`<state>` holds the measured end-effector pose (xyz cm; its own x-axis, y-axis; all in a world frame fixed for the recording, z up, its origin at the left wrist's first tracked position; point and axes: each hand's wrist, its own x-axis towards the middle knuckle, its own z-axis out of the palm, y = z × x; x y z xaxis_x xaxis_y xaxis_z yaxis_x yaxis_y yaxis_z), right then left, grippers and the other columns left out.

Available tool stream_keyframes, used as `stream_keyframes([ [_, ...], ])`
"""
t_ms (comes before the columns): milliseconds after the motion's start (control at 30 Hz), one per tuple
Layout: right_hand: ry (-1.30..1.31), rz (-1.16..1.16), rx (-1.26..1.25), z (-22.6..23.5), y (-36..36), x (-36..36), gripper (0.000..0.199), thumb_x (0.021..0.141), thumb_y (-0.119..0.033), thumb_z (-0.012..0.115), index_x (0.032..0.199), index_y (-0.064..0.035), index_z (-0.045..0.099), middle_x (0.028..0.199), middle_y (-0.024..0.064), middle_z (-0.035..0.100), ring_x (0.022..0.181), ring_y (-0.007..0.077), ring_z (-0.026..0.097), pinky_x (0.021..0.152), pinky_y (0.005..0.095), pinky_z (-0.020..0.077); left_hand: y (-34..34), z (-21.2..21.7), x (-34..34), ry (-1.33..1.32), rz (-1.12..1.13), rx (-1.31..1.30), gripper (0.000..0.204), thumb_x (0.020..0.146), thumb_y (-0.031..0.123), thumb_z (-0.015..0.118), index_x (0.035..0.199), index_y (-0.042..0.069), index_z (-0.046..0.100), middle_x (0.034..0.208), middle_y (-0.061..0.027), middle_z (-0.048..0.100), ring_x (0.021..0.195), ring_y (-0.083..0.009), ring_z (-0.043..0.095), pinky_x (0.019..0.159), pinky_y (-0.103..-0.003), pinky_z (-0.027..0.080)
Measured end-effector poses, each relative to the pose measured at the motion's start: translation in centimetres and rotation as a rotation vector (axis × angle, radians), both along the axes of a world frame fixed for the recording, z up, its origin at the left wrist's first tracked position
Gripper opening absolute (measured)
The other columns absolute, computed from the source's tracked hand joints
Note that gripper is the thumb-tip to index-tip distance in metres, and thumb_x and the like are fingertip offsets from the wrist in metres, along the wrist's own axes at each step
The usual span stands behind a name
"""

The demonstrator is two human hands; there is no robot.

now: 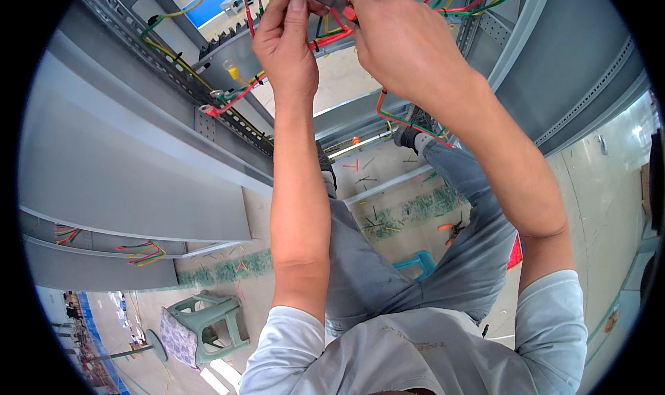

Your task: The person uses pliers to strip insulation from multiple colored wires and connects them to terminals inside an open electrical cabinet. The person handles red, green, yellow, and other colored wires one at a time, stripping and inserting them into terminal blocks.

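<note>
Near the top of the view, both my hands are raised inside an open grey metal cabinet. My right hand (405,45) is closed around long-nose pliers (324,0) with dark jaws and a bit of red handle showing. The jaws point left, over the fingers of my left hand (289,52). Those fingers are pinched together by the jaw tips; whatever lies between them is too small to make out. Just beyond and below the hands run red wires (334,39), with green and yellow ones among them. Other red and green wires (478,10) fan out to the right.
A perforated metal rail (128,31) borders the left. Lower left, a red wire (239,98) ends in a lug. Orange-handled cutters (449,233) and wire scraps lie on the floor between my legs, near a blue plastic piece (420,262). A green stool (220,326) stands behind left.
</note>
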<state>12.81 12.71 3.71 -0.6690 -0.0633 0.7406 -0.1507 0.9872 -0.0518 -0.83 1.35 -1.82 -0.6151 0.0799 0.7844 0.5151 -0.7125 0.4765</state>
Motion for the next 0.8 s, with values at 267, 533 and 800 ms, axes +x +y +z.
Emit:
stream_keyframes([
  [267, -0.306, 0.262, -0.346, 1.2, -0.1, -0.3, 0.030, 0.090, -0.021, 0.068, 0.088, 0.0085, 0.068, 0.073, 0.0253, 0.067, 0.070, 0.0351, 0.071, 0.063, 0.0471, 0.0545, -0.3, -0.6, -0.5, -0.019, -0.044, 0.045, 0.028, 0.105, 0.014, 0.058, 0.128, -0.002, 0.063, 0.121, -0.0119, 0.070, 0.103, -0.0164, 0.066, 0.092, -0.034, 0.054],
  [533, -0.962, 0.673, -1.179, 1.6, 0.5, -0.8, 0.023, 0.094, -0.023, 0.069, 0.087, -0.0015, 0.066, 0.067, 0.0046, 0.059, 0.056, 0.0148, 0.058, 0.050, 0.0336, 0.0478, -1.3, -0.7, 0.2, -0.101, -0.117, -0.027, 0.031, 0.106, 0.018, 0.058, 0.129, -0.002, 0.061, 0.116, -0.0116, 0.070, 0.102, -0.0184, 0.068, 0.088, -0.032, 0.057],
  [800, -0.818, 0.592, -1.089, 0.5, 1.6, -0.3, 0.030, 0.096, -0.031, 0.067, 0.096, -0.0016, 0.066, 0.078, 0.0077, 0.068, 0.071, 0.0162, 0.068, 0.061, 0.0308, 0.0534, -0.3, 0.7, -0.5, -0.081, 0.023, 0.021, 0.028, 0.106, 0.015, 0.057, 0.127, -0.002, 0.063, 0.115, -0.0089, 0.069, 0.094, -0.0158, 0.064, 0.091, -0.035, 0.053],
])
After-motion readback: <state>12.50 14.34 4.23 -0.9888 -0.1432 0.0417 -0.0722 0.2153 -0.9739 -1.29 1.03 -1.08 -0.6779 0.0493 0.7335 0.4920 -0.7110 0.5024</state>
